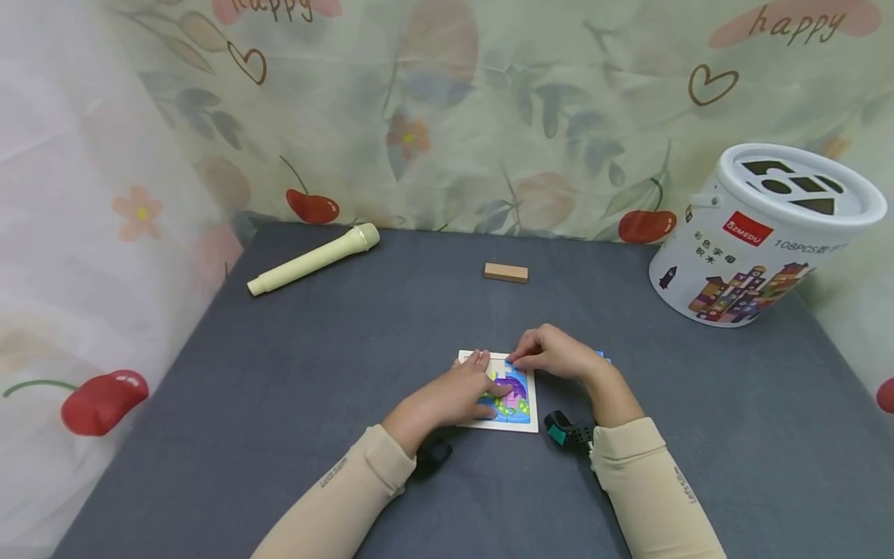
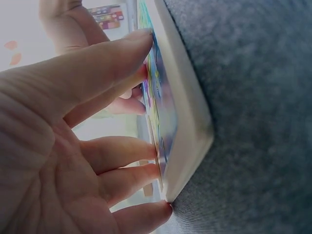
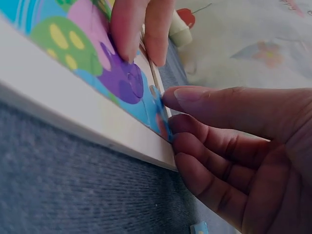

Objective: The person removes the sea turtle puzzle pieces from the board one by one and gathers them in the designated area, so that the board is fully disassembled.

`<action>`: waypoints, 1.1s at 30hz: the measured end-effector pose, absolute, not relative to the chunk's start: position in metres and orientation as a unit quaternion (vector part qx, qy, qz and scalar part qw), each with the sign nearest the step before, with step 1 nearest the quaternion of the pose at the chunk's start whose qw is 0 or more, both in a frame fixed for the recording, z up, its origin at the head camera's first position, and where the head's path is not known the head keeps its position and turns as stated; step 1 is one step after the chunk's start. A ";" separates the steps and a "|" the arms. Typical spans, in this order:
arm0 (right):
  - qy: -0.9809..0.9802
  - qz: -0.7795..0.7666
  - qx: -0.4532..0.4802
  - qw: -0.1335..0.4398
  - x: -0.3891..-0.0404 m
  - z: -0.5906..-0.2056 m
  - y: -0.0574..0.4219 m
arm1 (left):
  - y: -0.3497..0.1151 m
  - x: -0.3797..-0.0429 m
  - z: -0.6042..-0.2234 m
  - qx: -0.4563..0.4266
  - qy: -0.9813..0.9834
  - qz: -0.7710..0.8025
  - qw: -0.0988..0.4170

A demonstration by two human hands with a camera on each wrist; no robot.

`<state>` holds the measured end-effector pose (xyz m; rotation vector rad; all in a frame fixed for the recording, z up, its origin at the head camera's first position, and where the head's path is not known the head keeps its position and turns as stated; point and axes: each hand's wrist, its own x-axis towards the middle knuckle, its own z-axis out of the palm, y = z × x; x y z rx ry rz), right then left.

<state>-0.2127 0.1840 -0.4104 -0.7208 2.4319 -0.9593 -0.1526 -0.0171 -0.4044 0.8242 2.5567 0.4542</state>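
Note:
A jigsaw puzzle in a pale wooden frame lies flat on the table, with a purple, pink and green picture on blue. My left hand rests across its left part, fingers spread; in the left wrist view the fingertips touch the picture and the frame's edge. At the far right corner, my right hand pinches a blue puzzle piece between thumb and fingers. The piece stands tilted against the inside of the frame. Another blue piece lies on the table beyond the frame, mostly hidden by the right hand in the head view.
A small wooden block lies behind the puzzle. To the far left is a pale yellow stick-shaped tube. A white bucket with shape holes in its lid stands at the back right. Patterned cloth hangs behind the grey table.

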 end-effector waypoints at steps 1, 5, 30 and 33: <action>0.878 -0.345 -0.255 0.211 -0.212 -0.411 0.183 | -0.017 -0.153 -0.405 0.296 0.918 0.164 0.208; 0.888 -0.339 -0.237 0.198 -0.210 -0.411 0.180 | -0.017 -0.152 -0.405 0.296 0.916 0.168 0.211; 0.884 -0.361 -0.206 0.217 -0.213 -0.414 0.179 | -0.017 -0.153 -0.404 0.292 0.918 0.161 0.216; 0.877 -0.368 -0.208 0.227 -0.213 -0.412 0.180 | -0.017 -0.153 -0.404 0.292 0.918 0.159 0.215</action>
